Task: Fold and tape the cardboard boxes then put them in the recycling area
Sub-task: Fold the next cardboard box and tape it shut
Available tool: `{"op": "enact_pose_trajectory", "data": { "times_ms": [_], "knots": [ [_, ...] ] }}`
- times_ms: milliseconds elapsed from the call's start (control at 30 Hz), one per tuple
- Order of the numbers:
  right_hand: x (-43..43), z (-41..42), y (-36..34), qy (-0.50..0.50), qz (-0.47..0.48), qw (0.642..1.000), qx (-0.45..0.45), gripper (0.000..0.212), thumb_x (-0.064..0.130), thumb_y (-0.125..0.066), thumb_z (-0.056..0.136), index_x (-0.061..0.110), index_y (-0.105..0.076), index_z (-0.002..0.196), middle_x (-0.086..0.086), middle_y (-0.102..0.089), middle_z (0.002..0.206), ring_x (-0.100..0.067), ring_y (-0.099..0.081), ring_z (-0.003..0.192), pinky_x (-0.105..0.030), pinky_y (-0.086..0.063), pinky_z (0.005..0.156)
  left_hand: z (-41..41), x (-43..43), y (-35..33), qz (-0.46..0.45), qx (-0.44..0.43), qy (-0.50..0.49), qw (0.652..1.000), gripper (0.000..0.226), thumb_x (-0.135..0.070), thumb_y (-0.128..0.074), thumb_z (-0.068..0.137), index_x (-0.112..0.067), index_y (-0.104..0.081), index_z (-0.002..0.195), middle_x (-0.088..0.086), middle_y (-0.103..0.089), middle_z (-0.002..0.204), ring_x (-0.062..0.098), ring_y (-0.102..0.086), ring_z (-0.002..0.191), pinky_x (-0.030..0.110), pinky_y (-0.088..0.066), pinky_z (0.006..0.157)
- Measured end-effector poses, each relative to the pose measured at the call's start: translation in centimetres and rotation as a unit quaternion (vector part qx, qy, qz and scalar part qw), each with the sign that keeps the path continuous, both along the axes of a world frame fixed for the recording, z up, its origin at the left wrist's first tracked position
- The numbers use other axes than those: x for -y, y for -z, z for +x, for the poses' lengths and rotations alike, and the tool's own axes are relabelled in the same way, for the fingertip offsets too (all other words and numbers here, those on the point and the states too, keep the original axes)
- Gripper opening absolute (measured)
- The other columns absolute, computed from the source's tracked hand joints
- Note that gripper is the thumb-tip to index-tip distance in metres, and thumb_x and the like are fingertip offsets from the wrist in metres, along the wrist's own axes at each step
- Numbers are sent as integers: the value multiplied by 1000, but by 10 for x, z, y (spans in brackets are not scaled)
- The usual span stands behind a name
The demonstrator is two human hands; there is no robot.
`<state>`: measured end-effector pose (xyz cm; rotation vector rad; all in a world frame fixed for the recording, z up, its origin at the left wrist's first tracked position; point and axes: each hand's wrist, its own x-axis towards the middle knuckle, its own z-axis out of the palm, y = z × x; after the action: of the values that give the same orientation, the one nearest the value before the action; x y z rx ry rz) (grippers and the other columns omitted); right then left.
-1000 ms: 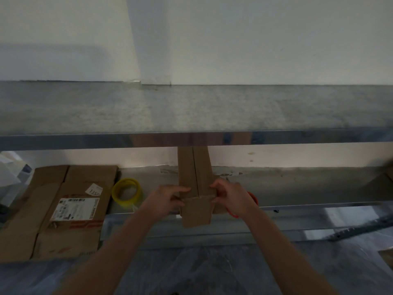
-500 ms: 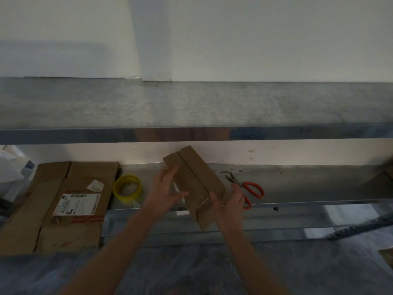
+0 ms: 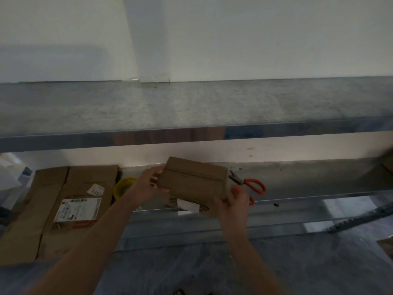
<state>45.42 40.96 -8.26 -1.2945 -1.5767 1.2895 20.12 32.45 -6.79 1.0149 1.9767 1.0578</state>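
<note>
A small brown cardboard box [image 3: 193, 180] is held in the air over the lower shelf, its long side lying across the view and its flap seam facing me. My left hand [image 3: 146, 185] grips its left end with the thumb underneath. My right hand [image 3: 236, 201] grips its lower right corner from below. A yellow roll of tape [image 3: 122, 186] lies on the shelf just left of my left hand, partly hidden by it. Orange-handled scissors [image 3: 251, 185] lie on the shelf to the right of the box.
Flattened cardboard boxes [image 3: 63, 207] with a white shipping label lie on the left of the lower metal shelf [image 3: 319, 184]. A second grey shelf [image 3: 191, 107] runs across above. White bags [image 3: 10, 175] sit at far left. Grey floor lies below.
The box has been turned from standing on end to lying sideways between my hands. My right hand slid to its lower right corner, uncovering the scissors.
</note>
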Motion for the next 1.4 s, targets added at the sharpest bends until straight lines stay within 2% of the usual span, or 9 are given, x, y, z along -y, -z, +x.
{"op": "enact_pose_trajectory", "data": {
  "times_ms": [67,200,333,400,633,767,867,1067,1400],
  "knots": [
    [-13,0,-1,-8,62,992,107,41,3,-71,86,9,-56,123,-17,-43,134,-1,-39,109,-1,-28,95,18,12,6,14,35,-39,999,74,-2,-85,66,-16,-49,129,4,-50,126,26,-52,117,34,-51,92],
    [-28,-8,-2,-8,3,993,116,47,20,-68,91,21,-50,135,-9,-41,140,-25,-50,121,-34,-43,104,58,21,16,76,158,-54,983,86,5,-84,64,-25,-40,132,-6,-38,135,20,-48,123,28,-57,83],
    [-42,-12,-1,-29,-20,998,48,72,14,-76,84,15,-36,145,-10,-45,143,-26,-45,131,-46,-38,112,65,25,25,39,66,-62,995,124,-23,-94,55,-34,-15,149,-12,-19,148,-8,-42,122,14,-47,90],
    [-46,-14,3,-32,-31,996,72,87,18,-78,82,15,-25,151,-8,-34,151,-25,-35,138,-41,-30,116,55,26,26,7,45,-33,998,133,-22,-94,55,-32,-4,153,-12,-11,152,15,-44,129,33,-46,101],
    [-14,-18,13,-34,-175,981,-80,66,23,-77,84,33,-34,133,-3,-52,136,-14,-60,110,-34,-60,76,43,20,23,32,8,32,999,97,-20,-95,50,-28,-37,127,-5,-47,126,9,-47,118,12,-41,92],
    [-2,-25,12,-95,-120,984,-94,87,19,-82,76,31,-31,146,8,-38,143,-15,-50,125,-39,-46,104,68,44,39,60,-55,-22,996,91,-30,-93,56,-39,-40,129,-10,-51,114,5,-55,97,16,-48,76],
    [-7,-34,7,-150,-91,984,-19,59,21,-79,81,36,-48,129,14,-47,131,-16,-51,125,-33,-45,104,89,55,48,67,-70,-66,993,86,-30,-89,62,-54,-37,126,-14,-50,107,3,-58,81,11,-46,66],
    [-20,-37,-2,-279,-21,953,119,83,38,-80,77,40,-34,146,10,-21,157,-13,-32,138,-35,-35,112,93,34,34,113,103,-99,983,75,-10,-80,75,-35,-40,133,-12,-59,121,0,-62,106,14,-52,80],
    [-20,-7,15,-289,39,941,172,97,46,-78,78,39,-16,153,14,5,162,-13,-17,146,-26,-25,110,106,19,47,86,95,-34,991,74,-3,-75,79,-21,-31,136,-13,-45,130,-12,-51,115,12,-47,88]
  ]
}}
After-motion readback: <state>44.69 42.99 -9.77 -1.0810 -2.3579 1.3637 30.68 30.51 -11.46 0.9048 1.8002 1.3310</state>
